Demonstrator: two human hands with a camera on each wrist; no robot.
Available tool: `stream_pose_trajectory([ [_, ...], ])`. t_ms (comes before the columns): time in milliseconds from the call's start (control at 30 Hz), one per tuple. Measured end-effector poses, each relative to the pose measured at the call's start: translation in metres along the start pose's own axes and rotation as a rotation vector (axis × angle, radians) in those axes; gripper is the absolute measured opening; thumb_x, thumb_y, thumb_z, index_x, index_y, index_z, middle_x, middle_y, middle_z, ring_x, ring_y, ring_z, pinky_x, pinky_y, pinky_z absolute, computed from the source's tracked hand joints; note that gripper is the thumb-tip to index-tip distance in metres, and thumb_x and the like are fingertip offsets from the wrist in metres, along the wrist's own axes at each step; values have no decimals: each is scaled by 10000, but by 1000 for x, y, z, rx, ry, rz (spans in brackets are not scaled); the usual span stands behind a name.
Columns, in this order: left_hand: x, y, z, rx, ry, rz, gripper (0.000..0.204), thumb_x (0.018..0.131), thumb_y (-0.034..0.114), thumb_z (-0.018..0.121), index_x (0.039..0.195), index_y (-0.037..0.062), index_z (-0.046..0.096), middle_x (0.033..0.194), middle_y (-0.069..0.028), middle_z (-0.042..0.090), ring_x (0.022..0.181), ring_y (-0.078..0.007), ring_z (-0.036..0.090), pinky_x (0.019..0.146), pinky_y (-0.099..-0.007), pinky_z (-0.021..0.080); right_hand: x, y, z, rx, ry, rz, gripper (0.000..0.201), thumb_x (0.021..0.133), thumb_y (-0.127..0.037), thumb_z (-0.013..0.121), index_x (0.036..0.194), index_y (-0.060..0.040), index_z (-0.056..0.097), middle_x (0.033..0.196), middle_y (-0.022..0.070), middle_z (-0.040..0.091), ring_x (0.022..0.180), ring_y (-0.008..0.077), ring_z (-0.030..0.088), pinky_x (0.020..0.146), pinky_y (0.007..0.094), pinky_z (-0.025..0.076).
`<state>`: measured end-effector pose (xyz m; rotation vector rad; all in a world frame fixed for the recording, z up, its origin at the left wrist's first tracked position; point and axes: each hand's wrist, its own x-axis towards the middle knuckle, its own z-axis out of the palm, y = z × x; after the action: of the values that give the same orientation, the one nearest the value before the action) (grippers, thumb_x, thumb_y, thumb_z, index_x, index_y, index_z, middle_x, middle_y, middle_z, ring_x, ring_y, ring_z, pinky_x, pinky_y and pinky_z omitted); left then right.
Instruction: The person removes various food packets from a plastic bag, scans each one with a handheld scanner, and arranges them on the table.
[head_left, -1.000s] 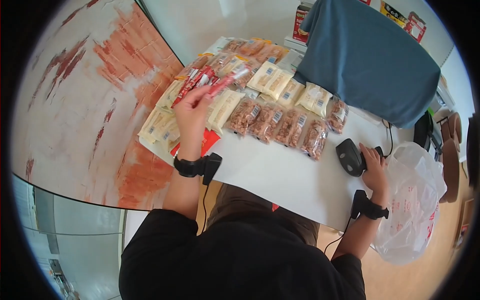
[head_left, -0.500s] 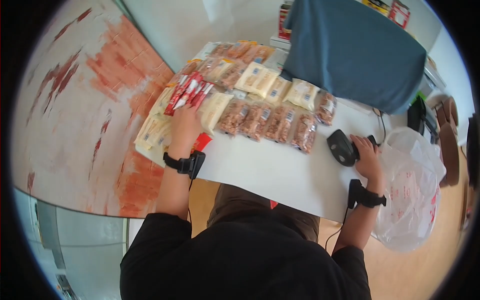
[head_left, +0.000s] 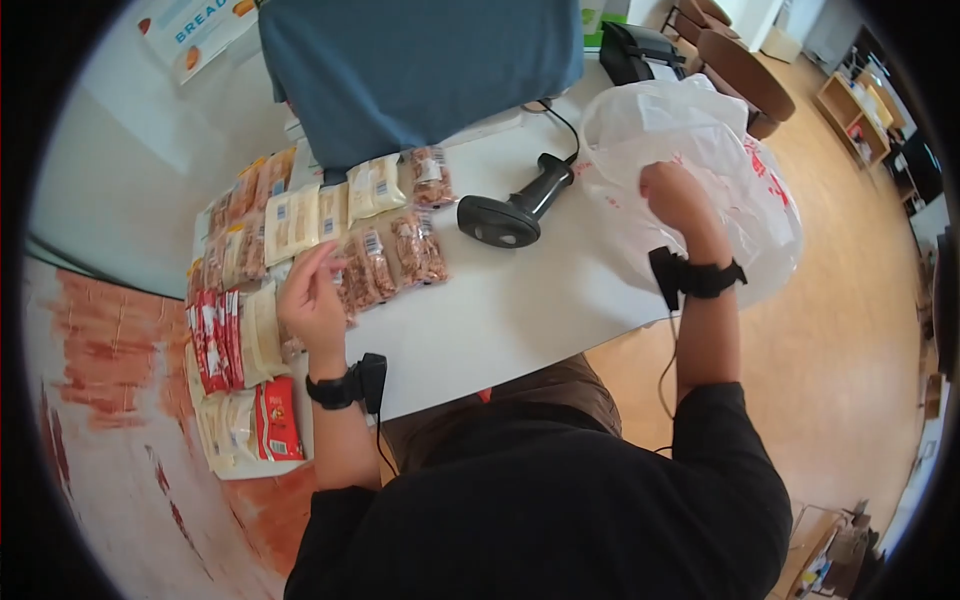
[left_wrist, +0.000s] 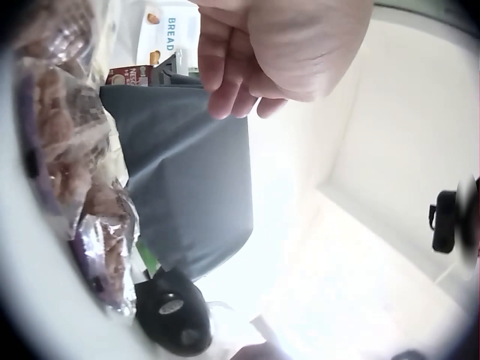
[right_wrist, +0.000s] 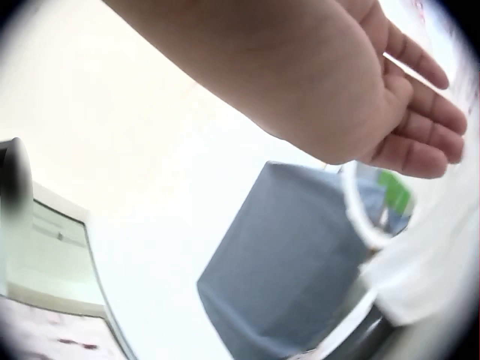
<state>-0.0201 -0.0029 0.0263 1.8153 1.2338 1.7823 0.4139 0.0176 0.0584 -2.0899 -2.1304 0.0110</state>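
My left hand [head_left: 315, 305] is over the near row of brown crumbly packs [head_left: 418, 245], holding nothing; in the left wrist view its fingers hang loosely bent. Left of it lie red stick packets [head_left: 215, 340] on cream-coloured packs [head_left: 264, 335]. My right hand [head_left: 680, 195] is at the white plastic bag [head_left: 640, 120]. Seen from the right wrist, that hand [right_wrist: 405, 112] has its fingers extended and relaxed, gripping nothing; whether it touches the bag I cannot tell. Between the hands a black handheld scanner [head_left: 505, 217] lies on the white table [head_left: 480, 330].
A blue-grey cloth [head_left: 420, 70] covers a boxy object at the back of the table. Beside it stands a black device [head_left: 640, 52]. A red packet [head_left: 278, 420] lies at the table's left edge. Brown chairs [head_left: 745, 75] are beyond the bag.
The head view has turned right. My right hand has let go of the scanner and moved to the plastic bag. My left hand has left the red stick packets and moved right.
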Motion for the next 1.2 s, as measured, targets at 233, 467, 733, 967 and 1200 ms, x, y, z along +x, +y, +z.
stream_pose_trajectory([
  [233, 5, 4, -17, -67, 220, -196, 202, 875, -35, 469, 992, -31, 634, 896, -69, 650, 698, -89, 586, 651, -203, 467, 24, 59, 46, -316, -115, -23, 574, 755, -17, 496, 1316, -118, 429, 1260, 222, 493, 1160, 341, 493, 917, 411, 436],
  [467, 2, -3, -15, -71, 170, -244, 188, 899, 16, 482, 999, -16, 638, 907, -66, 654, 702, -92, 584, 655, -209, 464, 86, 37, 0, 161, 133, -162, 669, 754, -2, 525, 1378, -54, 290, 1324, 236, 418, 1219, 378, 409, 975, 398, 382],
  [733, 2, 2, -12, -118, 151, -282, 186, 900, 20, 485, 990, -13, 644, 904, -59, 660, 693, -82, 583, 636, -194, 454, 120, 41, 27, -120, -116, -14, 244, 754, -67, 577, 996, -39, 599, 1066, 190, 608, 1011, 360, 559, 851, 431, 452],
  [967, 2, -3, -12, -160, 119, -303, 185, 883, -18, 483, 980, -21, 641, 916, -69, 654, 676, -80, 579, 615, -197, 460, 89, 67, 40, -141, -62, -76, 126, 688, -17, 598, 810, -33, 629, 863, 171, 637, 869, 335, 599, 758, 387, 464],
  [1200, -1, 6, -7, -189, -7, -317, 176, 887, 8, 502, 994, -23, 638, 920, -64, 655, 688, -83, 590, 640, -191, 468, 18, 30, -36, 123, 66, -101, 208, 729, -28, 547, 915, 11, 632, 825, 197, 634, 762, 337, 608, 689, 379, 470],
])
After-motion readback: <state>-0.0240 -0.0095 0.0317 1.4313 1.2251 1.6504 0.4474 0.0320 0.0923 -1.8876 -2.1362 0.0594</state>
